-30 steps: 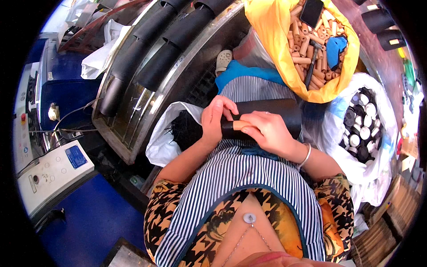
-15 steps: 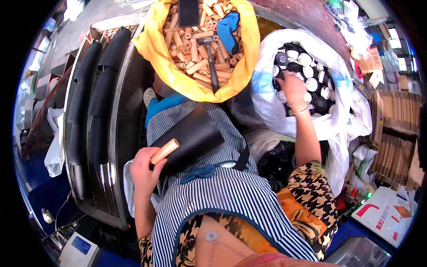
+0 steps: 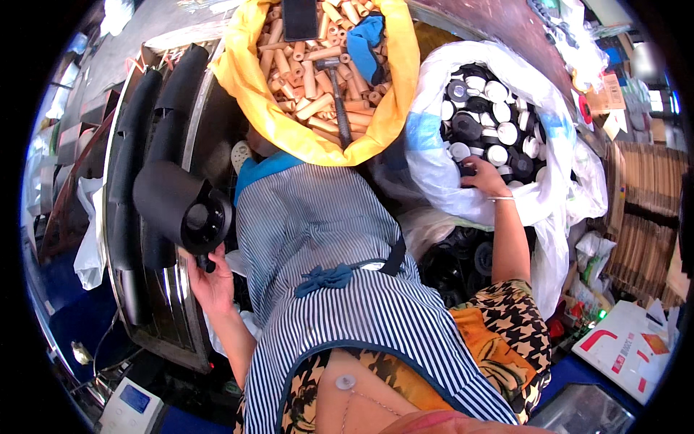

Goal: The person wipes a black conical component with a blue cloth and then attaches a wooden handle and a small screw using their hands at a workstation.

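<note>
My left hand is closed at the lower end of a black cylinder, with a shiny black round end piece toward me. A short black stub and a bit of tan handle show at the fingers. It hangs over the left rack, on which rolled black sheets lie in rows. Inside a white plastic sack, my right hand reaches among black and white round caps. Its fingers are bent around a dark round cap near the sack's near edge.
Ahead stands a yellow sack of tan wooden handles, with a hammer, a blue cloth and a dark phone-like slab on top. Stacked cardboard is at the right. Black parts lie below the white sack.
My left hand has swung the black cylinder from over my lap to the left and turned its round end toward me. My right hand has drawn nearer within the white sack.
</note>
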A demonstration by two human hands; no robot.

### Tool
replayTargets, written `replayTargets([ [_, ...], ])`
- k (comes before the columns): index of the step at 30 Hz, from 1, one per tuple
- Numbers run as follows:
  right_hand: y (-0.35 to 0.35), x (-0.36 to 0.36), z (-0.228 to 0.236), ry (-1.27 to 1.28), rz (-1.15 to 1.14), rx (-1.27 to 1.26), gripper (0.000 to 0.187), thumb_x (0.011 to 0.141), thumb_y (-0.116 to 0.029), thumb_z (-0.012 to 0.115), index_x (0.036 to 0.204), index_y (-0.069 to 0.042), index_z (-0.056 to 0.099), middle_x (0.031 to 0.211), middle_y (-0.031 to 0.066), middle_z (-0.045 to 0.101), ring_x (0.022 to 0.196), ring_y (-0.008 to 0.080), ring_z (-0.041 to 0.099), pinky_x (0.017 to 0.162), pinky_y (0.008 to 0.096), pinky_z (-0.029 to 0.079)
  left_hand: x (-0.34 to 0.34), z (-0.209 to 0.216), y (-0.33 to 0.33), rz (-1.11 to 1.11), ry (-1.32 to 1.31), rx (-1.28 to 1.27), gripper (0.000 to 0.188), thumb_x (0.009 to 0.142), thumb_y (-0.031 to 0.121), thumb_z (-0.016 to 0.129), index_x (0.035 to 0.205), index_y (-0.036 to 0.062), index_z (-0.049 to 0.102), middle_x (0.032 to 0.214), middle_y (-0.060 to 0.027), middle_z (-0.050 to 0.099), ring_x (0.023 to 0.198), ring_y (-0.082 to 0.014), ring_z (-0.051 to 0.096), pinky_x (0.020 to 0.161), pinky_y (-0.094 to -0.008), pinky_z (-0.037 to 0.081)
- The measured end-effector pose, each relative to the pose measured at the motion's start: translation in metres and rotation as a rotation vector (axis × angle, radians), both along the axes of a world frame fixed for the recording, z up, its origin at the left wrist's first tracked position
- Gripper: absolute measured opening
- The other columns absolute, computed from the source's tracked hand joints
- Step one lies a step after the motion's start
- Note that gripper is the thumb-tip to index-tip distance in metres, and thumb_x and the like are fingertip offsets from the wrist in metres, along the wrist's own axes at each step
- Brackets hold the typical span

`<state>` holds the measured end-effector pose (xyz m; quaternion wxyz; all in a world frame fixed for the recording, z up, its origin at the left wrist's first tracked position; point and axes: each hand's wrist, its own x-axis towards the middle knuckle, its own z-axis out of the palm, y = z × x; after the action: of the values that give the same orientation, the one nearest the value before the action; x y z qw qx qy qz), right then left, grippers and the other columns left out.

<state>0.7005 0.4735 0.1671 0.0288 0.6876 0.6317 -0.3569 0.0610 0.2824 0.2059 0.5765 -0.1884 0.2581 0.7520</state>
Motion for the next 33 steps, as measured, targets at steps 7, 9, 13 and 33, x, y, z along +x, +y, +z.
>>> replayTargets([
  [7, 0.017, -0.16, 0.13, -0.077, 0.002, 0.703, 0.052, 0.075, -0.01, 0.078, 0.123, -0.008, 0.058, 0.114, 0.013, 0.065, 0.104, 0.034, 0.062, 0.089, 0.0397, 0.048, 0.023, 0.003, 0.014, -0.1, 0.056, 0.0, 0.022, 0.094, 0.012, 0.06, 0.111, -0.0018, 0.057, 0.125, -0.0207, 0.057, 0.115, -0.0385, 0.055, 0.095, -0.0383, 0.053],
  [9, 0.007, -0.246, 0.145, 0.544, 0.079, 0.421, 0.053, 0.075, -0.004, 0.077, 0.123, -0.005, 0.057, 0.117, 0.0109, 0.065, 0.107, 0.022, 0.063, 0.088, 0.0339, 0.051, 0.033, 0.013, 0.019, -0.084, 0.036, 0.014, 0.019, 0.096, 0.015, 0.058, 0.105, -0.0016, 0.058, 0.122, -0.0222, 0.058, 0.117, -0.0406, 0.055, 0.095, -0.0373, 0.054],
  [13, -0.032, -0.398, 0.147, 1.108, 0.38, 0.3, 0.048, 0.079, -0.006, 0.077, 0.121, -0.003, 0.053, 0.119, 0.0086, 0.058, 0.11, 0.0194, 0.059, 0.091, 0.0317, 0.05, 0.037, 0.024, 0.003, -0.052, -0.039, 0.138, 0.021, 0.097, 0.017, 0.057, 0.106, -0.0025, 0.058, 0.125, -0.022, 0.057, 0.12, -0.0401, 0.054, 0.102, -0.0404, 0.052],
  [33, -0.013, -0.476, 0.159, 0.217, 1.44, 1.23, 0.067, 0.066, -0.016, 0.07, 0.131, -0.014, 0.053, 0.132, 0.0084, 0.055, 0.079, 0.019, 0.058, 0.074, 0.0303, 0.052, 0.036, 0.047, -0.012, 0.116, -0.085, 0.103, 0.032, 0.096, 0.014, 0.061, 0.121, -0.0021, 0.053, 0.123, -0.0174, 0.059, 0.117, -0.033, 0.058, 0.096, -0.0348, 0.055],
])
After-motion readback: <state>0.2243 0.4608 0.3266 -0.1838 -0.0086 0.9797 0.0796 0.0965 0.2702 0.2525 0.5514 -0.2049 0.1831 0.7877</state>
